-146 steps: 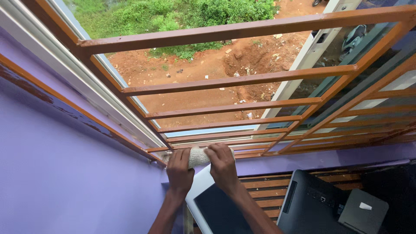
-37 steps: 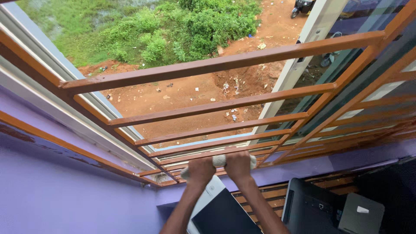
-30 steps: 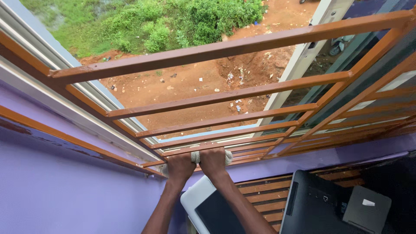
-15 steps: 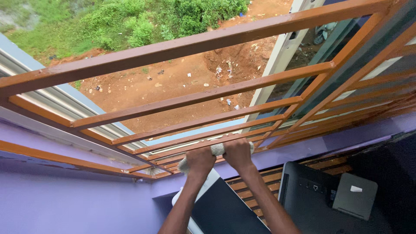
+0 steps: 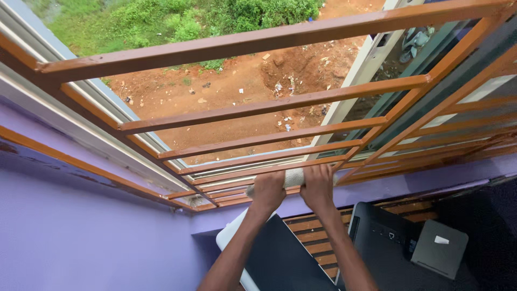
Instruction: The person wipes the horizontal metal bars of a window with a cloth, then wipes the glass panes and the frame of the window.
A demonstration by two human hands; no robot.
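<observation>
Both of my arms reach up to the bottom of an orange-brown metal window grille (image 5: 269, 105). My left hand (image 5: 267, 190) and my right hand (image 5: 318, 186) grip a rolled whitish cloth (image 5: 293, 177) side by side. The cloth lies along one of the lowest bars (image 5: 237, 178) of the grille, pressed against it. Only the part of the cloth between and beside my hands shows.
A purple wall (image 5: 81, 242) runs below and left of the window. Under my arms sit a white-edged dark screen (image 5: 274, 258), a black device (image 5: 382, 242) and a grey box (image 5: 439, 248). Outside lie red earth and green bushes.
My hands and the cloth have shifted a little right along the low bars. The camera has tilted, so the grille sits differently in the frame.
</observation>
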